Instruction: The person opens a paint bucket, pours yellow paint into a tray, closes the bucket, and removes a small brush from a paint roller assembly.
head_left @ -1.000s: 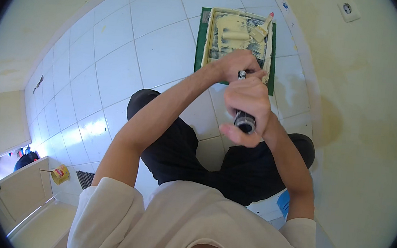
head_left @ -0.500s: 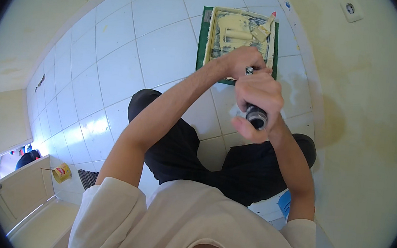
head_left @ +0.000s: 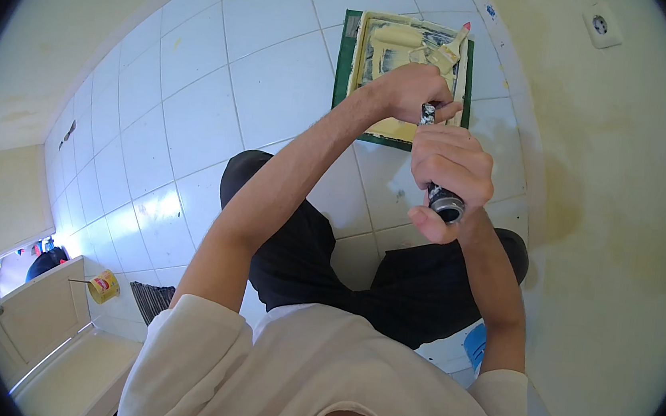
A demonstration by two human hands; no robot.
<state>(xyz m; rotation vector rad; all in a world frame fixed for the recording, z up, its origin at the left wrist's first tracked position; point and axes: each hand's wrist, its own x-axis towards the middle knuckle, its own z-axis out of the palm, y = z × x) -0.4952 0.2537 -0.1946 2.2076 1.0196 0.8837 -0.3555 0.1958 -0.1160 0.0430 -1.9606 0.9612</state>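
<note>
Both my hands are closed round the dark, paint-specked handle (head_left: pixel 447 206) of a paint roller. My right hand (head_left: pixel 453 167) wraps the near end, its thumb along the left side. Farther up, my left hand (head_left: pixel 418 89) grips the same handle. Beyond it, the paint-covered roller sleeve (head_left: pixel 399 37) rests in the paint tray (head_left: pixel 357 62), near its far end. Cream paint coats the tray floor. A flat paintbrush (head_left: pixel 446 56) with a red handle tip lies in the tray's far right part. My hands hide the middle of the handle.
A green sheet (head_left: pixel 342 85) lies under the tray on the white tiled floor (head_left: pixel 273 82). The wall (head_left: pixel 614 203) with a socket (head_left: pixel 601 25) stands close on my right. A yellow can (head_left: pixel 104 287) and a dark striped cloth (head_left: pixel 152 300) are at the left; something blue (head_left: pixel 475 346) is beside my right leg.
The roller sleeve has moved toward the far end of the tray. My right hand and the handle's end have shifted a little to the right; both hands keep their grip.
</note>
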